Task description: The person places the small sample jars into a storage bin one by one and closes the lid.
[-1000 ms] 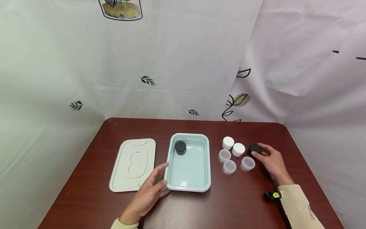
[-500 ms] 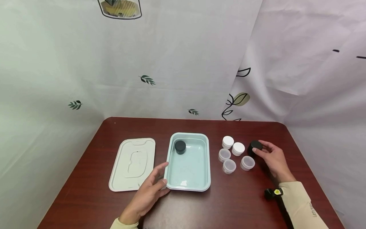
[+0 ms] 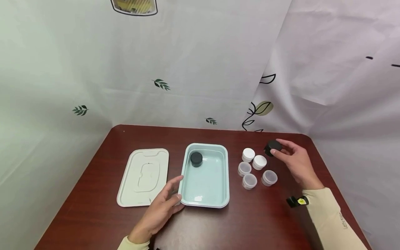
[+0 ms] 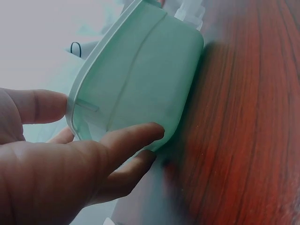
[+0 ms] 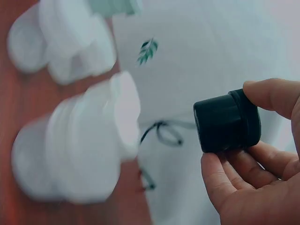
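Observation:
My right hand [image 3: 298,163] pinches a black lidded jar [image 3: 273,148] between thumb and fingers, up off the table at the right. In the right wrist view the jar [image 5: 227,122] lies sideways across the frame, its lid towards the palm. My left hand [image 3: 160,210] rests against the near left side of a pale blue-green tray [image 3: 226,173], fingers extended. The left wrist view has its fingertips [image 4: 152,131] at the tray's outer wall [image 4: 145,75]. Inside the tray, near its far left corner, stands another black jar [image 3: 196,159].
Between tray and right hand stand two white-lidded jars [image 3: 259,162] and several translucent-lidded jars [image 3: 249,181]. A flat white lid [image 3: 143,178] lies left of the tray on the dark red-brown table [image 3: 250,222]. Patterned cloth [image 3: 200,69] hangs behind.
My right hand has lifted the black jar from the table, up and slightly left, away from the other jars. My left hand stays at the tray's side.

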A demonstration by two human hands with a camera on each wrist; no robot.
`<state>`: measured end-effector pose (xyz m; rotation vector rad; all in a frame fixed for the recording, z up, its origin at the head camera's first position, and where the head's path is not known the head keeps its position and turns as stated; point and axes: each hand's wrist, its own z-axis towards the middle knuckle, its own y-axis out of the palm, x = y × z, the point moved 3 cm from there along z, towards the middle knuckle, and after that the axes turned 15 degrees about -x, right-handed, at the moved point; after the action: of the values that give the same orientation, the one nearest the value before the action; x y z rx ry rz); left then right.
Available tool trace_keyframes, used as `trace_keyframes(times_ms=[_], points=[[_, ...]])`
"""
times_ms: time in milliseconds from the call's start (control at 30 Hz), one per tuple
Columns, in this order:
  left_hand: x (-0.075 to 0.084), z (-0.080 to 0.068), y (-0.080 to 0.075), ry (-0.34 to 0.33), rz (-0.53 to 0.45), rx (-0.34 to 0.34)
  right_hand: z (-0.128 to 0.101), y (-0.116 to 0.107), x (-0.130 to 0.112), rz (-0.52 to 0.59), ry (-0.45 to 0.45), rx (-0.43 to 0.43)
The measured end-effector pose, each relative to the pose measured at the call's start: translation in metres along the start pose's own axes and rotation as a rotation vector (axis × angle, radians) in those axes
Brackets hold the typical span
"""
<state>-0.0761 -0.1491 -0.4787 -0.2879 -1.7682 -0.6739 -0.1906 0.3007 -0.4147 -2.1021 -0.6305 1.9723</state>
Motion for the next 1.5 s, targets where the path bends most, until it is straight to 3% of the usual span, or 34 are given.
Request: trace_keyframes(times_ms=[333, 600, 900, 1167, 1500], points=[[0.0, 0.003, 0.001, 0.003, -0.001, -0.014, 0.016, 0.045, -0.06, 0.053, -0.113, -0.128], [0.0, 0.003, 0.001, -0.004, -0.008, -0.008, 0.035, 0.093, -0.082, 0.053, -0.142, -0.239], [0.0, 0.002, 0.0, -0.003, -0.005, -0.002, 0.044, 0.144, -0.083, 0.03, -0.147, -0.335], [0.001, 0.002, 0.0, -0.003, 0.004, 0.002, 0.049, 0.173, -0.078, -0.047, -0.147, -0.343], [0.001, 0.001, 0.001, -0.007, 0.001, -0.014, 0.045, 0.211, -0.083, -0.052, -0.142, -0.417]])
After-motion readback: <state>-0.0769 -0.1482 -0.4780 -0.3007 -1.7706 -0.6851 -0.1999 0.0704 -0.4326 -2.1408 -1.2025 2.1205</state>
